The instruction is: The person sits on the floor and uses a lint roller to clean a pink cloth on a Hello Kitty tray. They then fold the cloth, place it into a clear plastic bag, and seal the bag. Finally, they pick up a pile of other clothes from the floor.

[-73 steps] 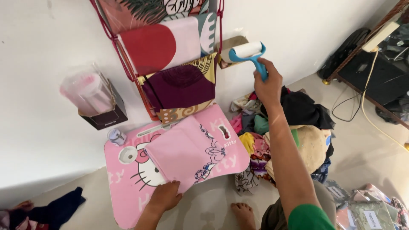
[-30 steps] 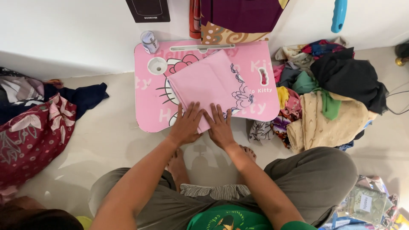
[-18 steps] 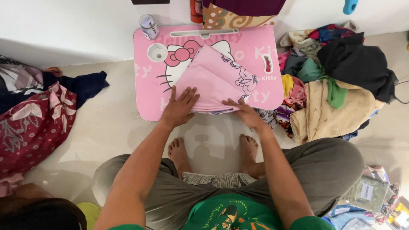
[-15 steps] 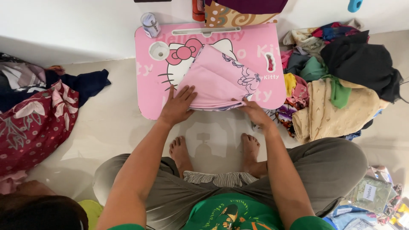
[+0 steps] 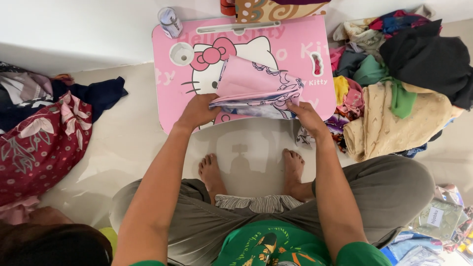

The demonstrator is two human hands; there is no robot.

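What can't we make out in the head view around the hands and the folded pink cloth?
- Left hand fingertips: tucked under the folded pink printed cloth.
- Right hand fingertips: hidden under the same cloth's edge.
- Pink cartoon-cat lap table: its middle is covered by the cloth.
- Patterned brown-and-cream fabric: cut off by the top edge.
- Small clear cylindrical container: contents too small to tell.

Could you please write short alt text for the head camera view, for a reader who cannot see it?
Seen from above, a seated person's left hand and right hand grip the near edge of a folded pink cloth on a pink cartoon-cat lap table. Piles of clothes lie on the floor beside it.
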